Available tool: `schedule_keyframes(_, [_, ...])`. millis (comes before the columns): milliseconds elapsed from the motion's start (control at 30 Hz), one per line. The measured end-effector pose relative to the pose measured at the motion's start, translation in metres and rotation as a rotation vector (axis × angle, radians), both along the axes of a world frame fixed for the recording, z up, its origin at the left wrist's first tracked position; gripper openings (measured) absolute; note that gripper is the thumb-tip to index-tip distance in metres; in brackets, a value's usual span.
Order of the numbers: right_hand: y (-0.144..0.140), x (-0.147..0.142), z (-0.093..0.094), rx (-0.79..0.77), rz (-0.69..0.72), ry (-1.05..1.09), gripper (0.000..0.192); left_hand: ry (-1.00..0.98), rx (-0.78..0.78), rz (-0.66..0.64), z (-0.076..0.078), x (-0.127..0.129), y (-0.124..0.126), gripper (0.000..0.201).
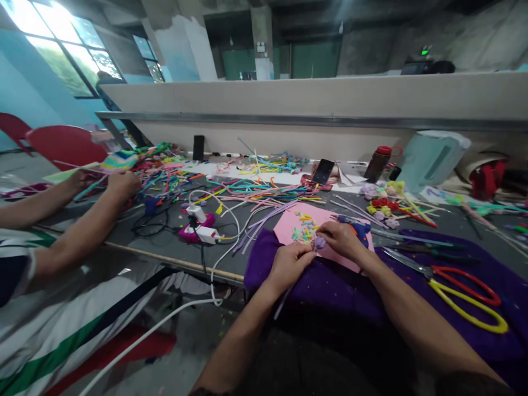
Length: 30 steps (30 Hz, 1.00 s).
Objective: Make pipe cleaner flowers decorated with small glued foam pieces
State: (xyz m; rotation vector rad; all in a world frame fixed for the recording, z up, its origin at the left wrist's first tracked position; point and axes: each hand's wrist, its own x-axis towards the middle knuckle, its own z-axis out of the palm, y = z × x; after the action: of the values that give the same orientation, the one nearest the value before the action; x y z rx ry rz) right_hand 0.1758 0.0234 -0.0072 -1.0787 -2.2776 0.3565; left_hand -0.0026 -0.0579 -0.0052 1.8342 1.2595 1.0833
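Between my two hands is a small lilac pipe-cleaner flower. My left hand pinches just below it, and a pale lilac stem hangs down under that hand. My right hand has its fingers closed at the flower's upper side. Both hands are over a pink sheet on a dark purple cloth. Short yellow and teal pipe-cleaner pieces lie scattered on the sheet, just beyond my hands. A blue glue gun rests right behind my right hand.
Large scissors with red and yellow handles lie at right, near pliers. Finished flowers and a brown bottle stand farther back. A white power strip with cables is at left. A co-worker's hands work at far left.
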Motion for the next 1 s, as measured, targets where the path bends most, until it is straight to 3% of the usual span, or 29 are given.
schedule_keyframes(267, [0.007, 0.005, 0.0, 0.06, -0.04, -0.005, 0.014, 0.308, 0.087, 0.049, -0.023, 0.008, -0.005, 0.024])
schedule_keyframes(467, [0.009, 0.003, 0.001, 0.081, -0.078, -0.073, 0.014, 0.307, 0.107, 0.024, -0.019, 0.016, -0.001, 0.015])
schedule_keyframes(600, [0.003, 0.014, 0.019, 0.059, -0.093, -0.011, 0.014, 0.257, 0.066, -0.014, -0.014, 0.018, 0.001, 0.014])
schedule_keyframes(700, [-0.009, 0.046, 0.04, 0.125, -0.166, 0.079, 0.018, 0.23, 0.048, -0.038, -0.012, 0.017, 0.001, 0.014])
schedule_keyframes(800, [-0.03, 0.096, 0.05, 0.145, -0.261, 0.025, 0.021, 0.234, 0.045, -0.065, -0.007, 0.009, 0.0, 0.014])
schedule_keyframes(900, [-0.058, 0.154, 0.038, 0.101, -0.389, -0.177, 0.022, 0.214, 0.038, -0.039, 0.0, -0.006, 0.002, 0.017])
schedule_keyframes(1000, [-0.084, 0.205, 0.011, 0.077, -0.559, -0.432, 0.026, 0.192, 0.043, 0.072, 0.009, -0.024, 0.006, 0.02])
